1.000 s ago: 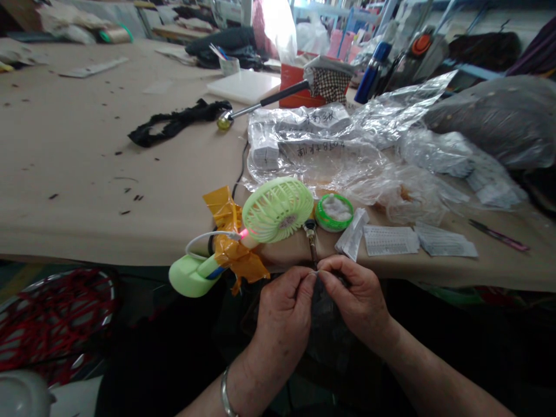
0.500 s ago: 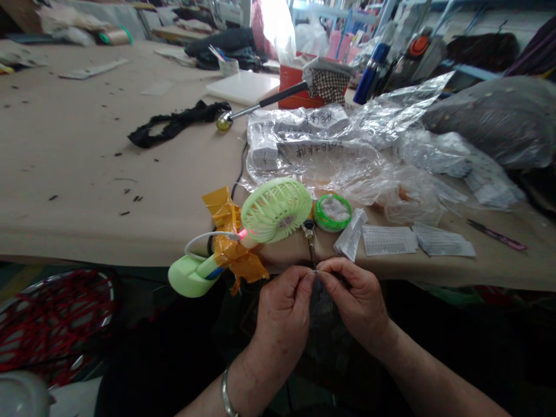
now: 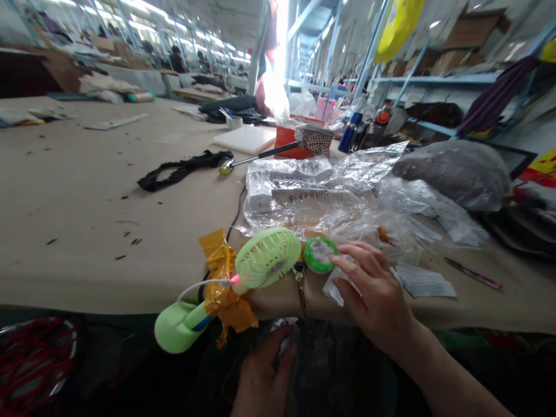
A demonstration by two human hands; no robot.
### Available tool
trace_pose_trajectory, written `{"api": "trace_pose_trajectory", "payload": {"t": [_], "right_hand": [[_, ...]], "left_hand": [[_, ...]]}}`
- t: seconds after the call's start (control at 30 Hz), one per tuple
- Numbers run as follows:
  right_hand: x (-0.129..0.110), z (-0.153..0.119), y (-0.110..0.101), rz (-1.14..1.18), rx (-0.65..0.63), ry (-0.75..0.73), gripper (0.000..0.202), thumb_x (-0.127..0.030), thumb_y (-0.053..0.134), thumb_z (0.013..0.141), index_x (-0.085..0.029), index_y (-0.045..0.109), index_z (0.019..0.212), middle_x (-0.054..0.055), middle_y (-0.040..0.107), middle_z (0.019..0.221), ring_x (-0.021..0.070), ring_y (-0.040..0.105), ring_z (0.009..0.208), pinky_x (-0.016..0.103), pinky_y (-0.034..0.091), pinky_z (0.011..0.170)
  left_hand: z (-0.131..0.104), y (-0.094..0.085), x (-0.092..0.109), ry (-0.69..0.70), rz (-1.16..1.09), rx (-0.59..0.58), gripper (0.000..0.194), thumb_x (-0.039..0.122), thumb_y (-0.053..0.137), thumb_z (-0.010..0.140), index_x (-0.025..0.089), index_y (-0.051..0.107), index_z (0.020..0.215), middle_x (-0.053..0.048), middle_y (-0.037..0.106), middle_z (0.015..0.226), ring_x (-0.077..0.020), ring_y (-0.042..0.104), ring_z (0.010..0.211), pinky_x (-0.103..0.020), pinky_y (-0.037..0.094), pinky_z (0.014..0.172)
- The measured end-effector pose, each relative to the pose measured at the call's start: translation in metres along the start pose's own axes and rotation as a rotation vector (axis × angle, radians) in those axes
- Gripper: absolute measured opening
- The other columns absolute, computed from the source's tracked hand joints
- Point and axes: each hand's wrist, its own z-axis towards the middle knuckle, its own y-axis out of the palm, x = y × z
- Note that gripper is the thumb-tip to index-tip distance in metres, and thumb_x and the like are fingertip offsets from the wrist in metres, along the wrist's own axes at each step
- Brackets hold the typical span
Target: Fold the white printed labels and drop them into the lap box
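Observation:
My right hand (image 3: 376, 289) reaches over the table edge with its fingers apart, fingertips at the rim of a round green container (image 3: 320, 255) with white fluffy material inside. Under that hand lies crumpled pale paper or plastic (image 3: 333, 289), partly hidden. Lower down, below the table edge, my left hand (image 3: 267, 368) is dim and blurred, beside some shiny clear plastic (image 3: 284, 325); whether it grips this I cannot make out. A light green fan (image 3: 268, 258), bound with orange tape (image 3: 221, 278), stands left of the container. Printed labels (image 3: 425, 281) lie right of my right hand.
Clear plastic bags with white bundles (image 3: 304, 200) spread behind the container. Purple-handled snips (image 3: 473, 273) lie at the right. A black fabric loop (image 3: 182, 169) and a black-handled tool (image 3: 260, 155) rest farther back. A small metal fitting (image 3: 300, 284) stands at the table edge.
My hands were pinched together at the table edge; they have parted. My right hand has opened over the labels beside the green container, my left has dropped lower. The view has tilted up.

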Motion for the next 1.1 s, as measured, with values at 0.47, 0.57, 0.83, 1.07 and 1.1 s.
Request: {"api": "trace_pose_trajectory", "payload": {"t": [0.47,0.57,0.83,1.07,1.1], "right_hand": [[0.014,-0.038,0.002,0.149,0.067,0.104,0.004,-0.02,0.061,0.085,-0.017,0.06,0.082,0.006,0.065,0.092,0.0222,0.056,0.103,0.04,0.046,0.092],[0.009,-0.06,0.01,0.017,0.019,0.052,0.021,-0.02,0.062,0.084,-0.015,0.062,0.104,0.01,0.065,0.111,0.0274,0.051,0.116,0.049,0.039,0.101],[0.012,-0.071,0.022,0.037,0.107,0.054,0.018,-0.01,0.06,0.084,-0.02,0.066,0.098,0.002,0.072,0.102,0.0206,0.058,0.109,0.047,0.035,0.105],[0.01,-0.077,0.011,0.215,0.152,0.045,0.012,-0.013,0.061,0.083,-0.023,0.066,0.088,0.003,0.071,0.097,0.0211,0.058,0.11,0.049,0.04,0.102],[0.007,-0.08,0.009,0.237,0.14,0.031,0.012,-0.014,0.06,0.084,-0.023,0.066,0.088,0.003,0.071,0.098,0.0215,0.058,0.111,0.049,0.041,0.102]], "left_hand": [[-0.008,0.005,-0.003,-0.055,0.087,-0.148,0.021,0.034,0.057,0.08,0.023,0.072,0.089,-0.004,0.074,0.088,-0.0225,0.067,0.086,-0.03,0.051,0.081],[-0.012,0.011,-0.004,-0.074,0.064,-0.171,0.022,0.035,0.056,0.081,0.022,0.072,0.088,-0.004,0.073,0.086,-0.022,0.067,0.083,-0.03,0.051,0.079],[-0.01,0.026,0.02,-0.127,-0.058,-0.244,0.019,0.031,0.056,0.079,0.019,0.071,0.079,-0.003,0.071,0.076,-0.02,0.063,0.075,-0.028,0.048,0.072],[0.001,0.045,0.058,-0.501,-0.668,-0.385,0.022,0.034,0.062,0.081,0.013,0.068,0.084,-0.007,0.068,0.076,-0.0183,0.062,0.072,-0.028,0.048,0.065],[0.001,0.048,0.063,-0.541,-0.8,-0.412,0.025,0.036,0.061,0.082,0.013,0.067,0.088,-0.008,0.069,0.08,-0.0176,0.063,0.073,-0.028,0.049,0.067]]}}
